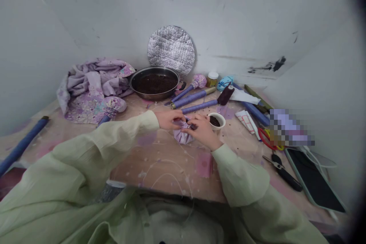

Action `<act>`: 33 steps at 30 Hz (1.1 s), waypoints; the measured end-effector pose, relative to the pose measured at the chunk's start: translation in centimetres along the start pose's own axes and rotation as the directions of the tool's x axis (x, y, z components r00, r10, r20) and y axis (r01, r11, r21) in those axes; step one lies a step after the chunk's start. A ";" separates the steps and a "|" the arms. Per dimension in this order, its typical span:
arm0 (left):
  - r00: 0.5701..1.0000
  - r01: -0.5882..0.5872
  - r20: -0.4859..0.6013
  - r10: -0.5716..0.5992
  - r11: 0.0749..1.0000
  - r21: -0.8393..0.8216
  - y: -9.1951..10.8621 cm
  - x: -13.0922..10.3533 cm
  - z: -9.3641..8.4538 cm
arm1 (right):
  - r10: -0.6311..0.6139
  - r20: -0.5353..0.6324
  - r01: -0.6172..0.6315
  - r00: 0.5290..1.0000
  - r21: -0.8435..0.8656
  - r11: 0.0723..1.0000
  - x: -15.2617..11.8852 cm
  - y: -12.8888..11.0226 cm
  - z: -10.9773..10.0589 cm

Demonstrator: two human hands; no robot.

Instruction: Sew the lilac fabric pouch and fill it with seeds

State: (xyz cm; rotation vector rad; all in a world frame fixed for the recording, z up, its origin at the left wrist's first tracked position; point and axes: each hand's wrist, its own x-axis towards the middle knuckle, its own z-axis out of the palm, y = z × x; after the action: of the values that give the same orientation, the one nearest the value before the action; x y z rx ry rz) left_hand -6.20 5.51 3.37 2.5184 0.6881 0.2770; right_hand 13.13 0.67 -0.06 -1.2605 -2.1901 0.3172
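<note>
Pouch (183, 137) of lilac cloth, pleated and round, its gathered neck in the pinch of both hands (203, 130)

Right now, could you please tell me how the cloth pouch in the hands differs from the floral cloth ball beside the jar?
The cloth pouch is pinched by the left hand and right hand, while the floral cloth ball lies untouched. The cloth pouch is gathered in folds; the floral cloth ball looks rounder and tops a stick. Both are purplish cloth.
</note>
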 end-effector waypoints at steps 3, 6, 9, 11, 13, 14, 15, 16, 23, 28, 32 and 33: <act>1.000 -0.006 -0.014 0.006 1.000 0.008 0.6 -0.1 0.1 | 0.046 -0.044 -0.046 0.998 0.000 0.999 0.2 0.0 0.2; 0.999 0.009 -0.031 -0.008 1.000 0.017 1.0 -0.2 0.5 | 0.087 -0.023 -0.087 0.996 -0.004 0.996 0.3 0.1 0.2; 0.998 0.039 -0.054 -0.037 0.999 0.033 1.0 -0.3 1.1 | 0.068 0.094 -0.069 0.993 0.007 0.998 0.3 0.4 -0.2; 0.998 0.040 -0.055 -0.036 0.997 0.066 0.9 -0.4 1.3 | 0.038 0.157 -0.040 0.987 0.014 0.999 0.1 0.7 -0.7; 0.999 0.019 -0.037 -0.016 0.995 0.101 0.7 -0.5 1.3 | 0.021 0.178 -0.021 0.984 0.002 1.000 -0.1 0.8 -1.1; 1.000 0.008 -0.030 -0.004 0.993 0.117 0.6 -0.5 1.3 | 0.014 0.177 -0.012 0.984 -0.009 1.000 -0.2 0.8 -1.2; 1.000 -0.001 -0.024 0.004 0.991 0.132 0.5 -0.5 1.2 | 0.007 0.167 -0.003 0.986 -0.020 1.000 -0.3 0.7 -1.2; 1.000 -0.008 -0.019 0.010 0.989 0.146 0.5 -0.5 1.1 | 0.000 0.150 0.005 0.989 -0.030 1.000 -0.4 0.5 -1.2; 1.000 -0.005 -0.013 0.008 0.977 0.214 0.9 -0.7 1.1 | -0.011 0.054 0.015 0.998 -0.074 0.997 -0.6 -0.6 -0.2; 0.997 -0.049 -0.044 0.060 0.974 0.220 0.5 -1.2 0.7 | -0.016 0.024 0.016 1.000 -0.012 1.000 -0.5 -0.6 0.0; 0.997 -0.045 -0.042 0.061 0.949 0.312 0.0 -1.4 0.7 | 0.001 0.055 -0.005 0.998 0.079 0.997 -0.5 -0.5 0.0; 0.998 -0.038 -0.044 0.055 0.946 0.322 -0.1 -1.4 0.7 | 0.003 0.062 -0.009 0.998 0.094 0.996 -0.5 -0.4 -0.1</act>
State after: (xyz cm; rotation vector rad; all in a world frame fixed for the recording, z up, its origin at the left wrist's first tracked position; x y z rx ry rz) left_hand -7.22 4.54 2.65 2.8495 0.7460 0.2658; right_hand 13.07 0.02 0.01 -1.2207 -2.1971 0.4619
